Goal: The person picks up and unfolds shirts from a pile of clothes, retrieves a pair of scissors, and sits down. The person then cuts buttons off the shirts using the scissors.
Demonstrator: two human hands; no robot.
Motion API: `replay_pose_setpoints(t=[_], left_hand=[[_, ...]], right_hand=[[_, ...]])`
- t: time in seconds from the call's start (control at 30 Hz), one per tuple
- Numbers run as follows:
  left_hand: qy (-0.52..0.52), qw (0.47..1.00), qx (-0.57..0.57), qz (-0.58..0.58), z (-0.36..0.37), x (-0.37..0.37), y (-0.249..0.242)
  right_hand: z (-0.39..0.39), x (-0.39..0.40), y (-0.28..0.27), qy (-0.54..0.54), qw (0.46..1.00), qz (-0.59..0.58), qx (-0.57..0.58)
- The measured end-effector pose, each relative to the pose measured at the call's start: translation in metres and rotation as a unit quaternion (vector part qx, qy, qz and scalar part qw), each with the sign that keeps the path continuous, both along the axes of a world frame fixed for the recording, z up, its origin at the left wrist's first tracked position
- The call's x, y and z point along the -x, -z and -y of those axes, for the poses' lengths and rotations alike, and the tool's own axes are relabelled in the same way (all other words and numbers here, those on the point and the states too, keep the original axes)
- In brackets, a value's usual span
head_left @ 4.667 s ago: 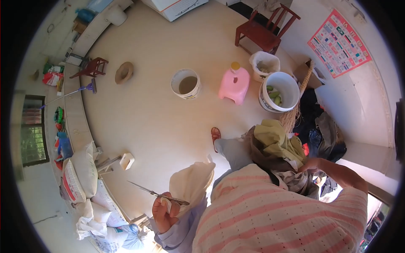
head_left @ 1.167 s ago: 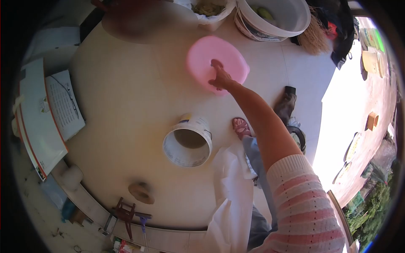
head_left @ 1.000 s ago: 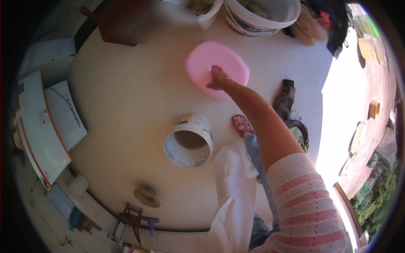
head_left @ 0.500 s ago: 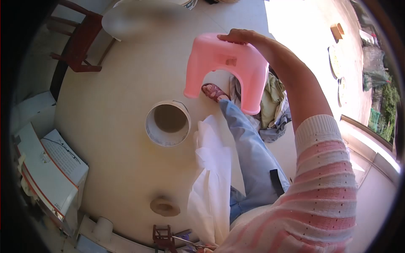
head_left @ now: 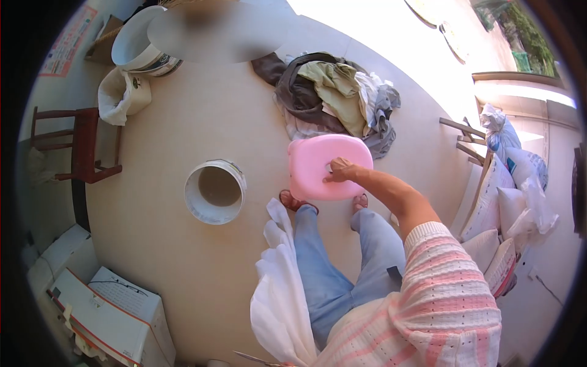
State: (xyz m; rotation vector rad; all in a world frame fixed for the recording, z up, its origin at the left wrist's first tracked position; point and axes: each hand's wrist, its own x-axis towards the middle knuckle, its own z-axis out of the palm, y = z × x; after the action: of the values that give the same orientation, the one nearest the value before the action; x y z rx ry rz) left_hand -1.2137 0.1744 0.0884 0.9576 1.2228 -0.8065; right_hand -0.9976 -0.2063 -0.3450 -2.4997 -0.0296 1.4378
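A pink plastic stool (head_left: pixel 309 174) is in front of my feet, its seat facing up. My right hand (head_left: pixel 338 170) grips the middle of the seat, with some fingertips out of sight. White cloth (head_left: pixel 278 293) hangs down along my left side, beside my leg. At the bottom edge a thin pointed metal blade (head_left: pixel 249 356) shows, like that of scissors. My left hand is out of view, so what holds the cloth and blade is hidden.
A white bucket (head_left: pixel 216 192) with murky liquid stands left of the stool. Behind the stool lies a heap of clothes (head_left: pixel 333 92). A wooden chair (head_left: pixel 85 144) and white boxes (head_left: pixel 116 318) are at the left. Filled sacks (head_left: pixel 489 202) lean at the right.
The pink stool, tilted and held by its edge before, has come down nearer my feet with its seat upward. My right hand has shifted to the seat's middle. The view has turned.
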Motion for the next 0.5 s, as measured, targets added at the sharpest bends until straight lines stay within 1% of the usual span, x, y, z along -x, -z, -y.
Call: replay_pose_setpoints(t=[0.03, 0.07, 0.13, 0.2, 0.27, 0.3, 0.33, 0.37, 0.4, 0.43, 0.47, 0.5], left_hand=[[-0.012, 1.0, -0.006, -0.006, 0.006, 0.004, 0.003], [-0.026, 1.0, -0.012, -0.012, 0.012, 0.01, 0.007], [-0.021, 1.0, -0.002, -0.002, 0.028, 0.02, 0.01], [-0.019, 1.0, 0.006, 0.01, 0.046, 0.037, 0.015], [-0.053, 0.998, 0.026, 0.034, 0.067, 0.052, 0.025], [-0.005, 1.0, 0.021, 0.014, 0.074, 0.05, 0.028], [0.0, 1.0, 0.023, 0.007, 0.082, 0.051, 0.032], [0.011, 1.0, 0.001, -0.024, 0.088, 0.051, 0.034], [0.025, 0.998, -0.022, -0.055, 0.092, 0.05, 0.036], [0.069, 0.997, -0.021, -0.036, 0.092, 0.046, 0.04], [0.075, 0.996, -0.02, -0.034, 0.092, 0.039, 0.049], [0.093, 0.994, -0.037, -0.035, 0.092, 0.032, 0.053]], right_hand=[[0.016, 0.035, 0.02, 0.017, 0.999, 0.03, -0.023], [0.025, 0.058, 0.019, 0.006, 0.998, 0.046, -0.031], [0.04, 0.096, 0.026, -0.007, 1.0, -0.011, -0.003], [0.051, 0.139, 0.038, 0.006, 1.0, 0.002, -0.014], [0.055, 0.166, 0.053, 0.021, 0.999, 0.021, -0.028], [0.053, 0.181, 0.058, 0.009, 1.0, -0.017, -0.02], [0.055, 0.194, 0.061, -0.008, 0.998, -0.057, -0.011], [0.057, 0.211, 0.069, -0.004, 0.998, -0.064, -0.011], [0.056, 0.231, 0.08, 0.004, 0.999, -0.036, -0.027], [0.054, 0.246, 0.09, 0.013, 0.999, -0.004, -0.043], [0.055, 0.248, 0.095, 0.02, 0.999, -0.002, -0.041], [0.052, 0.256, 0.098, 0.039, 0.998, -0.027, -0.033]])
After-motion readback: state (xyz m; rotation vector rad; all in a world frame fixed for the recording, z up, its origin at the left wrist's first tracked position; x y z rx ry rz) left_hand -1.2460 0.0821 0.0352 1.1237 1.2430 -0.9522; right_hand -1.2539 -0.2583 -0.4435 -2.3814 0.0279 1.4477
